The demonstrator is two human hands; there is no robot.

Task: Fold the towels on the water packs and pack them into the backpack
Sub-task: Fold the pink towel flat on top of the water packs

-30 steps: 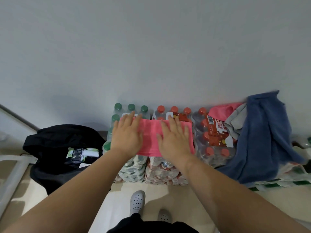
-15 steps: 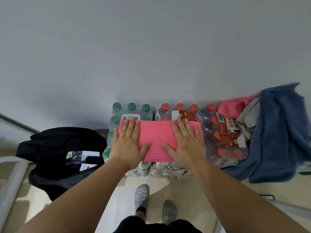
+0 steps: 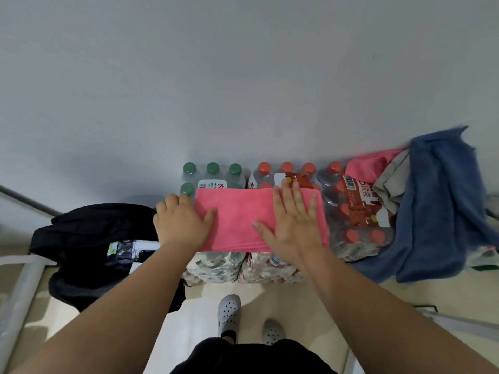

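A folded pink towel [image 3: 237, 220] lies flat on top of the water packs [image 3: 353, 238] against the wall. My left hand [image 3: 181, 222] is at the towel's left edge, thumb on top and fingers curled around the edge. My right hand [image 3: 291, 222] lies flat on the towel's right half with its fingers spread. On the right end of the packs sits a heap with a blue towel [image 3: 437, 211], a grey towel [image 3: 388, 184] and another pink towel [image 3: 370, 166]. The black backpack [image 3: 89, 228] stands open on the floor to the left.
The packs stand against a plain wall. Packaged items [image 3: 121, 249] show inside the backpack's opening. A pale metal frame [image 3: 24, 287] runs along the floor at the far left. My feet in grey clogs [image 3: 229, 311] stand just in front of the packs.
My left hand has slid off the towel's top to its left edge and curled its fingers there. My right hand stays flat on the right half.
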